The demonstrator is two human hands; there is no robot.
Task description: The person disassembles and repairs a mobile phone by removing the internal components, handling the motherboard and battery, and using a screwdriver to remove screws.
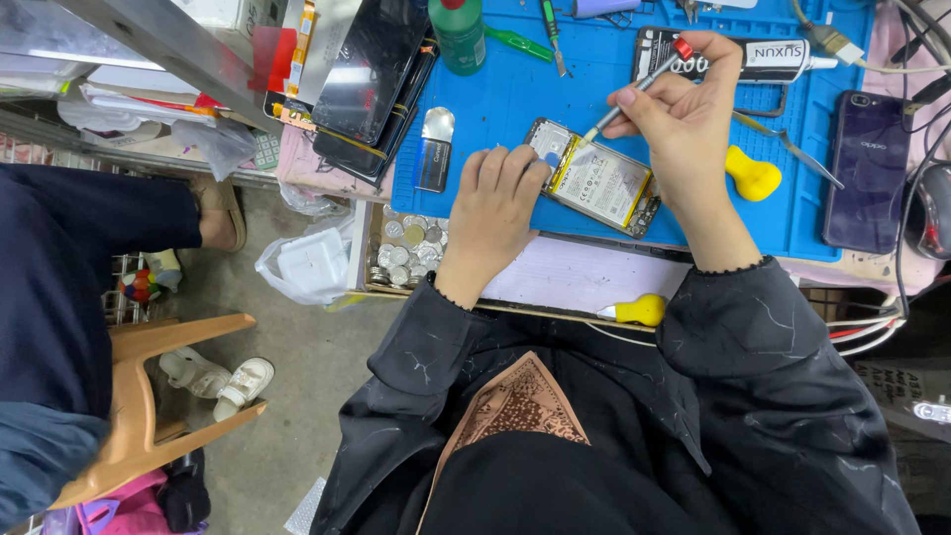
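An opened phone [599,183] with its yellow-edged battery showing lies on the blue work mat [495,94]. My left hand [495,203] rests on the phone's left end, fingers curled and pressing it down. My right hand [684,114] grips a slim silver screwdriver [644,84] with a red cap, its tip touching the phone's upper left corner.
A yellow pry tool [751,175], tweezers [788,144] and a glue tube [763,54] lie on the mat. A dark phone [870,168] sits at right, a green bottle [459,35] and stacked screens [367,69] at the back left. A coin tray [404,248] sits below the mat. Another person's dark sleeve [59,287] is at left.
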